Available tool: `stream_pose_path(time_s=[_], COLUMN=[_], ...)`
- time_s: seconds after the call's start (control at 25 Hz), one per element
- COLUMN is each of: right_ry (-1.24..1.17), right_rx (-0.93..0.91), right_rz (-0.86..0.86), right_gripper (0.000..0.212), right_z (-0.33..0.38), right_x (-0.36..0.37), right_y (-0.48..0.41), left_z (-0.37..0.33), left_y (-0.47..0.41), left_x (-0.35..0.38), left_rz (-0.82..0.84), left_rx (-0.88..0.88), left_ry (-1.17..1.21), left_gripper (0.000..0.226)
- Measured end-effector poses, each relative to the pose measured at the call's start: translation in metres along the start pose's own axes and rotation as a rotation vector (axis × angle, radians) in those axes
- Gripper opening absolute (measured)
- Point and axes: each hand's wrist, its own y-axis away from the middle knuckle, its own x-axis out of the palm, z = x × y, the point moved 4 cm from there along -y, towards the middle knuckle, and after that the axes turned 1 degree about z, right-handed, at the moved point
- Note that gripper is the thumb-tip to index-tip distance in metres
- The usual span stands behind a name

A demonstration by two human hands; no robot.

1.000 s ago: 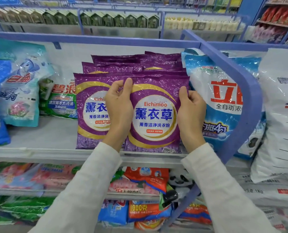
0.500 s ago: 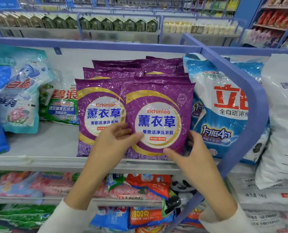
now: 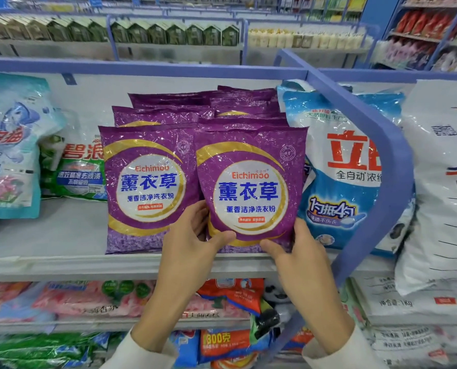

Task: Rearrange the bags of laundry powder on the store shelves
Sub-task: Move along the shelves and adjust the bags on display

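Head view: both hands are on the right-hand purple bag [image 3: 251, 187], upright at the shelf's [image 3: 62, 265] front edge near its right end. It overlaps the other front purple bag [image 3: 147, 187] and sits just beside the blue bag [image 3: 342, 169].

To finish well, I'd say set its base square along the front edge, label out, level with its twin.

Left hand [image 3: 192, 243] grips the lower left edge, thumb across the front. Right hand [image 3: 296, 251] pinches the lower right corner, fingers curled close.
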Motion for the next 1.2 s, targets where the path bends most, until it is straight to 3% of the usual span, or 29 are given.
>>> stream_pose_path(time_s=[0.28, 0.4, 0.56, 0.72, 0.88, 1.2], right_ry=[0.029, 0.010, -0.014, -0.007, 0.057, 0.186], right_rx=[-0.012, -0.040, -0.114, -0.196, -0.143, -0.274], right_rz=[0.005, -0.009, -0.068, -0.145, -0.056, 0.162], right_gripper=[0.036, 0.042, 0.059, 0.055, 0.065, 0.070], right_z=[0.002, 0.001, -0.006, -0.009, -0.009, 0.030], right_x=[-0.001, -0.002, -0.001, 0.005, 0.016, 0.112], right_y=[-0.003, 0.001, 0.010, 0.027, 0.060, 0.168], left_z=[-0.002, -0.004, -0.005, 0.004, 0.023, 0.079], left_y=[-0.004, 0.003, 0.017, 0.046, 0.094, 0.211], left_x=[0.003, 0.004, 0.002, -0.020, -0.067, -0.209], left_rz=[0.030, -0.001, -0.090, -0.103, -0.192, -0.410], left_rx=[0.011, 0.052, 0.134, 0.235, 0.254, 0.052], left_ry=[0.003, -0.039, -0.178, -0.468, -0.584, -0.605], left_gripper=[0.069, 0.059, 0.057, 0.065, 0.066, 0.068])
